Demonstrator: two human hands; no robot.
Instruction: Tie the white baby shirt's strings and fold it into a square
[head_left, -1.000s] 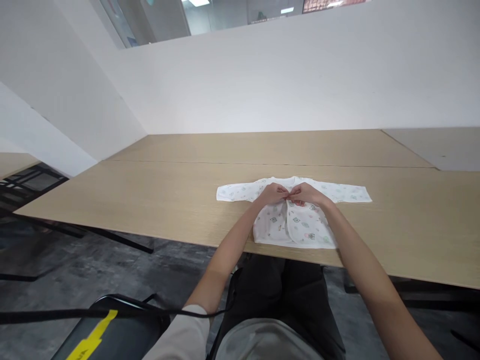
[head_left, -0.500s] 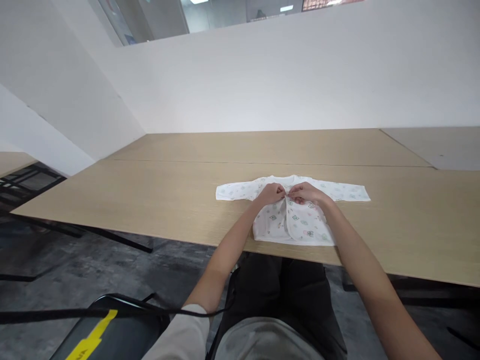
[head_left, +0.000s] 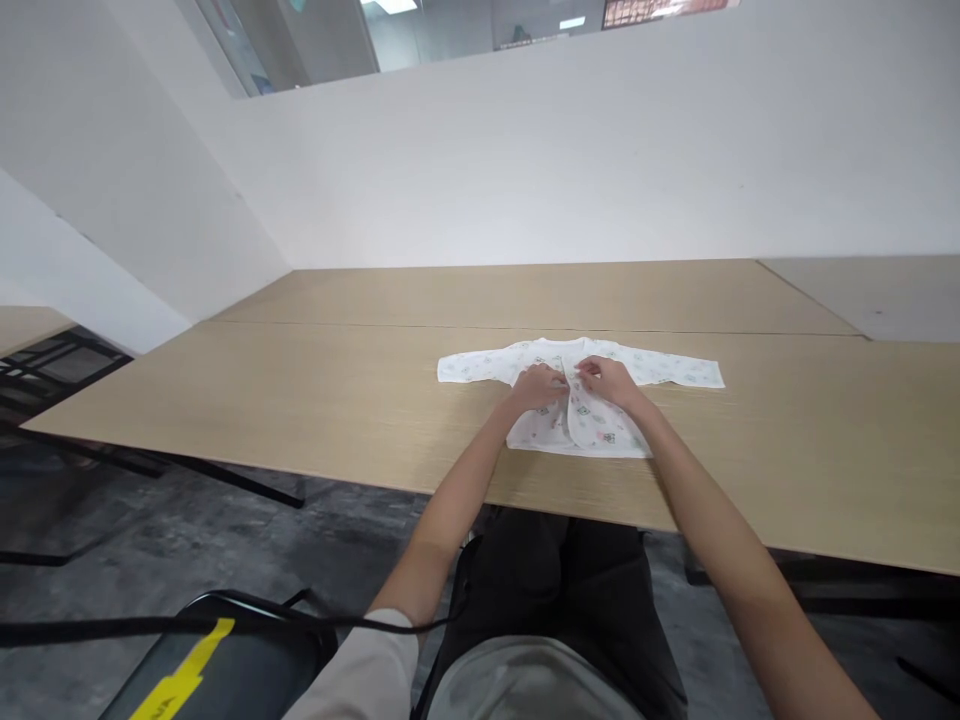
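- From my remote post, I see open wood-grain tabletop [head_left: 300,400] left and right of the printed long-sleeved top [head_left: 598,428].
- Left hand [head_left: 540,388] and right hand [head_left: 607,380] crowd its front opening, a narrow gap between them.
- Left forearm [head_left: 451,510] and right forearm [head_left: 712,520] flank a lane I could use over the near edge.
- A white wall [head_left: 525,170] stops me at the far side.

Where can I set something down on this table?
Bare tabletop shows left of the white printed shirt, right of it, and behind it toward the wall. A narrower strip lies between its hem and the near edge. Crowded: the shirt's front, where the left hand and right hand are.
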